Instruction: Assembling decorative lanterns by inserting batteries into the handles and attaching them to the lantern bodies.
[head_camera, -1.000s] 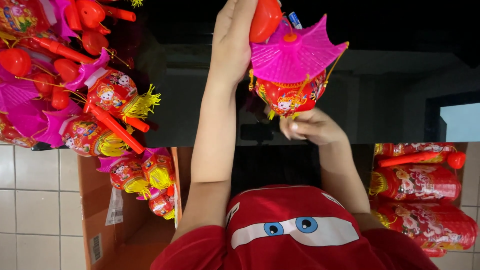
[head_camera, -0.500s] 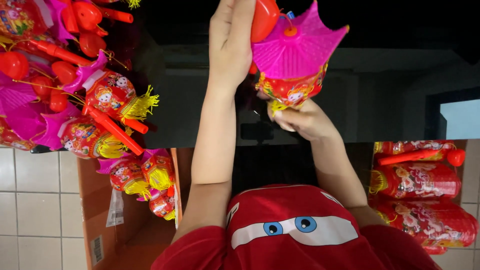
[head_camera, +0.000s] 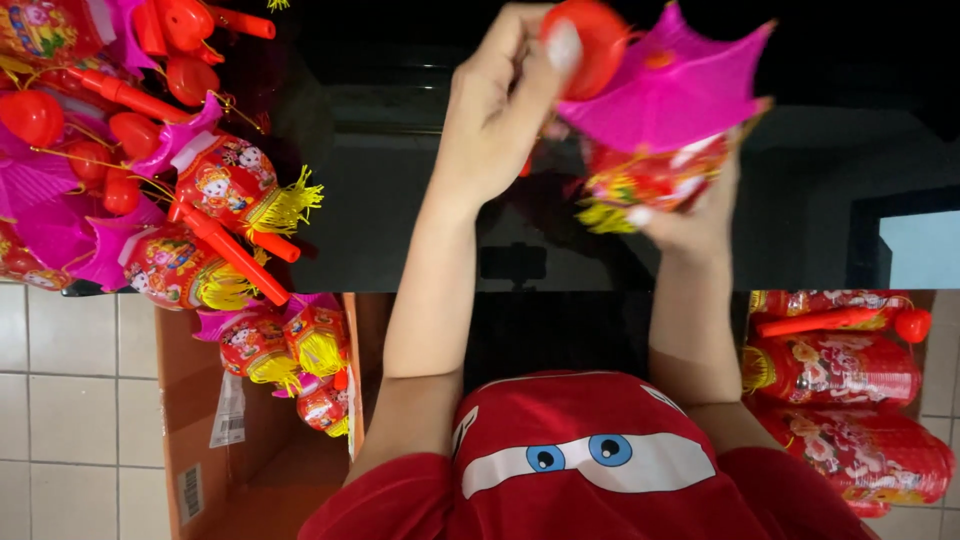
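I hold a toy lantern over a dark table (head_camera: 400, 230). It has a pink pointed roof (head_camera: 680, 90), a red printed body with a yellow tassel (head_camera: 650, 185) and a red round cap (head_camera: 600, 35) on top. My left hand (head_camera: 495, 130) pinches the red cap at the roof's edge. From below, my right hand (head_camera: 690, 220) cups the body, its fingers wrapped around it. My red shirt with cartoon eyes (head_camera: 590, 460) fills the bottom of the view.
A heap of finished red and pink lanterns (head_camera: 200, 200) with red stick handles lies at the left. Below it an open cardboard box (head_camera: 200, 440) holds more lanterns. Folded red lantern bodies (head_camera: 840, 385) are stacked at the right. Pale floor tiles (head_camera: 70, 400) show at lower left.
My right hand has risen from under the lantern and now grips its body. My left hand has shifted from the roof's side and closed its fingers on the red cap.
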